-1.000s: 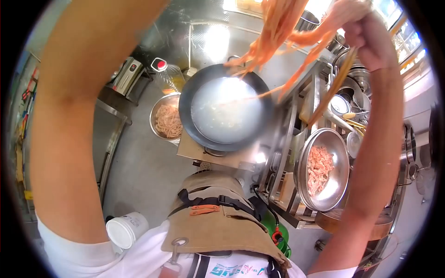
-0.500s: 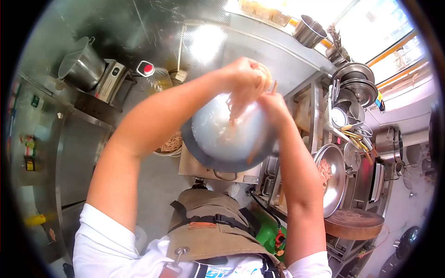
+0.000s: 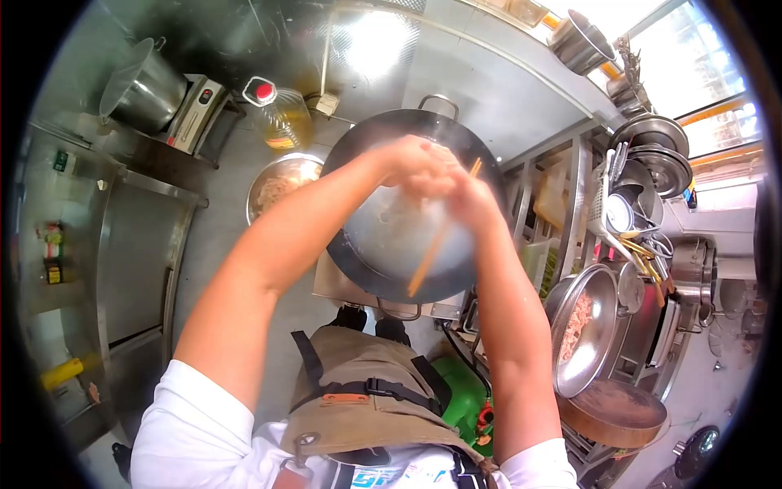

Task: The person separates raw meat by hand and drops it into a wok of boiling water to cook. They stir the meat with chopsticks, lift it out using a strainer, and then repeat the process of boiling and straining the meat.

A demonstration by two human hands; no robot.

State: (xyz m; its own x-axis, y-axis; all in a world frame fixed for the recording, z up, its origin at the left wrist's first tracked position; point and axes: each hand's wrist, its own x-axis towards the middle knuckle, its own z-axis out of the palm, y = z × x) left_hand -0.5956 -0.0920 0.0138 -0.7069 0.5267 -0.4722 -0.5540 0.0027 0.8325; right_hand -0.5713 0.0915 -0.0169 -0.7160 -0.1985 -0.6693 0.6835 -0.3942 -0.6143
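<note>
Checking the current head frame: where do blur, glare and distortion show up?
Head view: left hand and right hand blurred, probably by motion, above the wok; head view: glare on the metal surface, window partly washed out; head view: wide-angle bending, black corners.

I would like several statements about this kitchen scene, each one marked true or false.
1. The left hand and the right hand are above the large round black wok. True.
2. The left hand holds the long wooden chopsticks. False: the right hand holds the chopsticks.
3. The clear plastic bottle has a blue cap. False: the bottle has a red cap.
4. The round metal bowl with pale strips is left of the wok. True.
</note>
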